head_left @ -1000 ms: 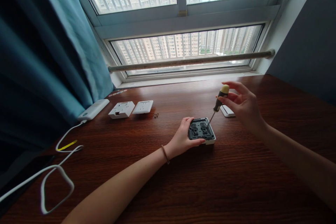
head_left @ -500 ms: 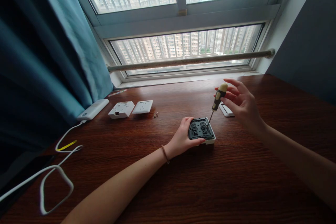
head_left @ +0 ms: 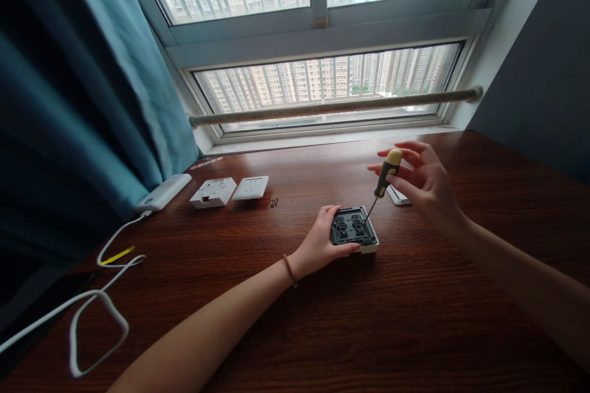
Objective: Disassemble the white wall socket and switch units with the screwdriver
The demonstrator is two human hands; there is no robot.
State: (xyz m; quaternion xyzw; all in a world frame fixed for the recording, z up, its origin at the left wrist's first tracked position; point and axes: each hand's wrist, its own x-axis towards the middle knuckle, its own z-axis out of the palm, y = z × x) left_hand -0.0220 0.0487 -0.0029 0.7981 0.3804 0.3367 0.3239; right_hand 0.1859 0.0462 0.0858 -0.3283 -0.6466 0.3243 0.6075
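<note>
My left hand (head_left: 325, 236) grips a wall switch (head_left: 353, 227) by its left side and front edge, pressing it to the table. Its dark inner frame faces up and a white housing shows around the right and front edges. In my right hand (head_left: 421, 181) is a screwdriver (head_left: 388, 172) with a yellow and dark handle, held between thumb and fingers. The shaft slants down to the left, and its tip meets the right part of the dark frame. Whether a screw sits under the tip cannot be made out. Behind my right hand lies a white cover plate (head_left: 397, 196), partly hidden.
Left of the switch are a few small screws (head_left: 274, 202), a white socket panel (head_left: 251, 188) and a white box (head_left: 213, 192). A white power strip (head_left: 163, 192) with a looping cable (head_left: 110, 301) and a yellow strip (head_left: 117, 255) lie farther left on the wooden table (head_left: 405, 325).
The screwdriver handle has tipped slightly right and down, and the fingers of my right hand have shifted around it. My left hand and the wall switch stay in place.
</note>
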